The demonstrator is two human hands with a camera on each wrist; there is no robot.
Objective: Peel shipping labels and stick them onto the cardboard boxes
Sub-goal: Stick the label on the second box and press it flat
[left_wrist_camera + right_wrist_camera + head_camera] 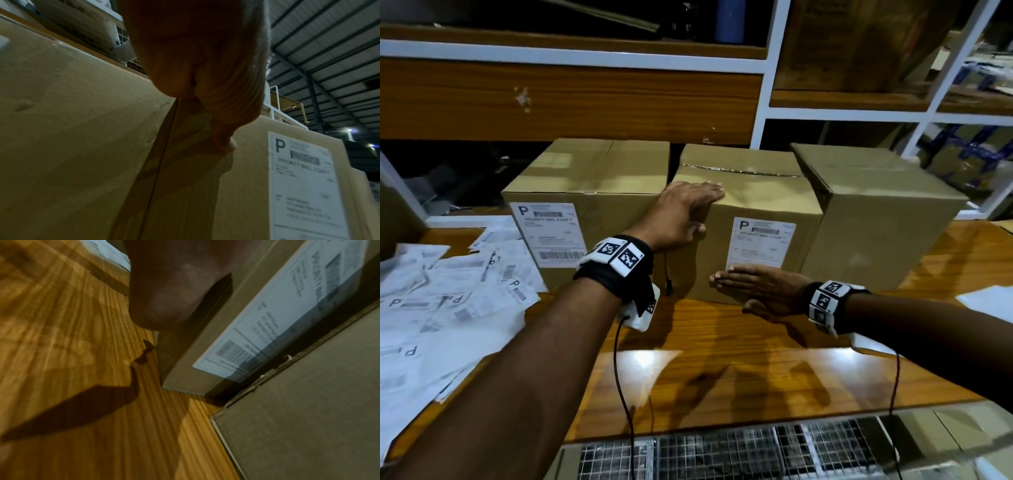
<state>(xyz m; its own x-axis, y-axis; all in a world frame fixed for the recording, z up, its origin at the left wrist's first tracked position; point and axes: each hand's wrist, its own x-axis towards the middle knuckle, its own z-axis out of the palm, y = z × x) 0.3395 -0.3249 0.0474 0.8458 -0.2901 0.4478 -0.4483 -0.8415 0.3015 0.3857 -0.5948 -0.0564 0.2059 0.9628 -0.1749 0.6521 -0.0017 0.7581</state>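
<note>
Three cardboard boxes stand in a row on the table. The middle box (756,192) carries a white shipping label (760,243) on its front. My left hand (688,205) lies over its top left corner, fingers flat on the top and thumb (226,142) on the front face. Flat against the front, my right hand (753,284) presses its straight fingers along the label's lower edge. The left box (599,178) bears a label (551,233) too. No label shows on the right box (876,212). The left wrist view shows the middle box's label (302,178) close up.
A loose pile of label sheets (448,291) covers the left of the wooden table (722,359). More paper (989,301) lies at the right edge. White-framed shelving (767,85) with stored boxes rises behind. A wire grid (722,455) sits below the table's front edge.
</note>
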